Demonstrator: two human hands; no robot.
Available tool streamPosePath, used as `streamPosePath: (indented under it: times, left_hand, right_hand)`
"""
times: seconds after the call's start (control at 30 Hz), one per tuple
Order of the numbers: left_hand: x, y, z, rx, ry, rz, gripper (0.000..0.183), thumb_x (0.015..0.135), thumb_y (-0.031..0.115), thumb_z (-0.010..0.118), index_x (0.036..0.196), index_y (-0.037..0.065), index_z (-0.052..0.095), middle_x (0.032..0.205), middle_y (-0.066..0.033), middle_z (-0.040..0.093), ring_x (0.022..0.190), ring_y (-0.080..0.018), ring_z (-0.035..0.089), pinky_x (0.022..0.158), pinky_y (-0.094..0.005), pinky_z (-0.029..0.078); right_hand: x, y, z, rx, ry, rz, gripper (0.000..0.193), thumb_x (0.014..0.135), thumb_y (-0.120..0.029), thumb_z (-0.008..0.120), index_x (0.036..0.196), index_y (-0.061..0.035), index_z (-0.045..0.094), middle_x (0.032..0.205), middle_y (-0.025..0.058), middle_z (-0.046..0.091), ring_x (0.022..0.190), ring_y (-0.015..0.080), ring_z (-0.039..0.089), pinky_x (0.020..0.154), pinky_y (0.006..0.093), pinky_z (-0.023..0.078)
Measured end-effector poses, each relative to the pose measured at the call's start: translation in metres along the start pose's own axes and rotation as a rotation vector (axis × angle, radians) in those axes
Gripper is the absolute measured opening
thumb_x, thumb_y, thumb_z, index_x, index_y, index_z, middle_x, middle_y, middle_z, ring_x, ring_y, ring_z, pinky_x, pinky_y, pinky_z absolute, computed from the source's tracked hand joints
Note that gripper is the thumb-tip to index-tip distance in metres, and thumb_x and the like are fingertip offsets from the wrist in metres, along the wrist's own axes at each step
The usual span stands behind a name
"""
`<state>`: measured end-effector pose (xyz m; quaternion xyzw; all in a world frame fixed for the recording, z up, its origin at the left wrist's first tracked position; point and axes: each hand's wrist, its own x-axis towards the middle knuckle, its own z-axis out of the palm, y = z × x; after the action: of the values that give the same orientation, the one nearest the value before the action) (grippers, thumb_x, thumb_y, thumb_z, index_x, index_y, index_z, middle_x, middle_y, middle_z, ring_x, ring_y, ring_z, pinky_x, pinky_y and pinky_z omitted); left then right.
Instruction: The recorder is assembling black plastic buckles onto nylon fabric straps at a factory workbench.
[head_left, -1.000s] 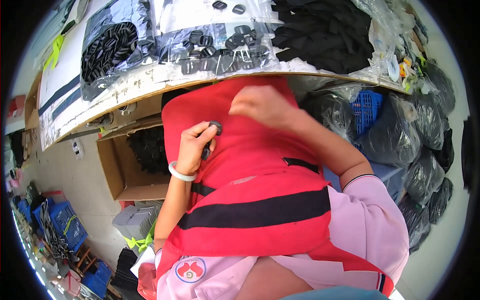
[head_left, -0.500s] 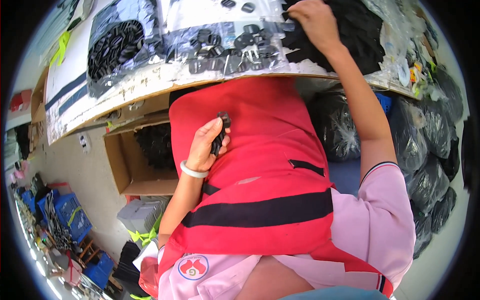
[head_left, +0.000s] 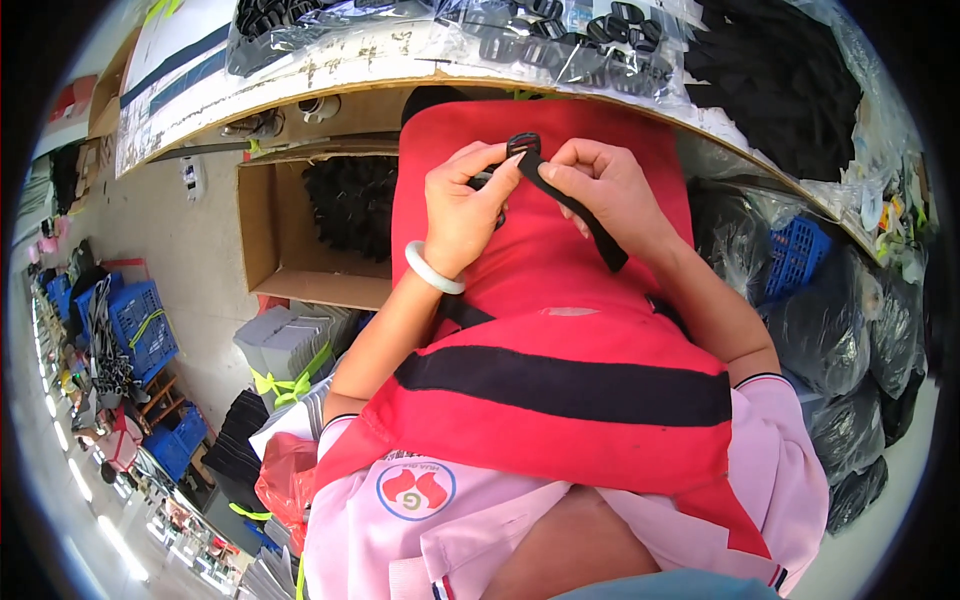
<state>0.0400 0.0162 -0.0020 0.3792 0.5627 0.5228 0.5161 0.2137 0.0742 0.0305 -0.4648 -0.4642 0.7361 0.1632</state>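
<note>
Over the red apron (head_left: 540,270) on my lap, my left hand (head_left: 455,205) is closed, pinching a black plastic buckle (head_left: 524,146) between thumb and fingers. More black plastic shows within the curled fingers of that hand, partly hidden. My right hand (head_left: 612,195) pinches a short black webbing strap (head_left: 600,238) close to the buckle. One end of the strap meets the buckle; whether it passes through the slot is hard to make out. Its other end hangs down below my right fingers.
A worktable (head_left: 380,72) ahead carries clear bags of black buckles (head_left: 625,30) and a pile of black straps (head_left: 770,80). Below its edge stands an open cardboard box (head_left: 320,285) of black parts. Filled plastic bags (head_left: 825,330) and a blue basket (head_left: 797,255) lie right.
My right hand has come back from the strap pile to my lap with a black strap. My left hand has risen slightly, and the two hands now meet at the buckle.
</note>
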Motion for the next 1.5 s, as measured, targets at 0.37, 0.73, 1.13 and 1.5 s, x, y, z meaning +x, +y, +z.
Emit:
streamPosePath:
  times: [0.37,0.73,1.13,1.5]
  left_hand:
    - [-0.002,-0.018,0.002,0.332,0.077,0.405,0.018,0.080,-0.001,0.071,0.098,0.001,0.070,0.077,-0.0089,0.064,0.065,-0.0165,0.060,0.058,-0.0262,0.046]
    - [-0.003,-0.021,-0.011,-0.118,-0.052,-0.094,0.017,0.087,0.007,0.068,0.103,0.000,0.069,0.073,-0.0023,0.063,0.056,-0.0112,0.059,0.048,-0.0230,0.044]
    - [0.000,-0.017,-0.002,-0.210,0.063,-0.149,0.017,0.090,0.009,0.067,0.103,-0.002,0.070,0.082,-0.0044,0.067,0.054,-0.0080,0.055,0.046,-0.0194,0.039]
    - [-0.007,-0.013,-0.006,-0.024,0.014,0.182,0.014,0.085,-0.001,0.068,0.098,-0.001,0.072,0.088,-0.0058,0.066,0.060,-0.0068,0.056,0.051,-0.0201,0.043]
  right_hand:
    - [0.008,0.019,0.015,0.525,0.007,-0.038,0.018,0.094,-0.021,0.062,0.088,-0.0039,0.057,0.069,0.0041,0.059,0.051,0.0077,0.054,0.045,0.0214,0.044]
    - [0.018,0.024,0.005,0.277,0.068,-0.157,0.020,0.092,-0.017,0.066,0.104,-0.0015,0.064,0.084,0.0032,0.065,0.074,0.0067,0.059,0.069,0.0194,0.048]
    - [0.006,0.009,0.002,-0.001,0.076,-0.264,0.014,0.092,-0.014,0.065,0.089,-0.0006,0.063,0.071,0.0020,0.060,0.051,0.0053,0.054,0.044,0.0202,0.044]
    - [0.008,0.025,0.018,0.301,0.092,-0.194,0.023,0.094,-0.021,0.063,0.104,-0.0008,0.059,0.076,0.0050,0.062,0.066,0.0119,0.065,0.053,0.0235,0.053]
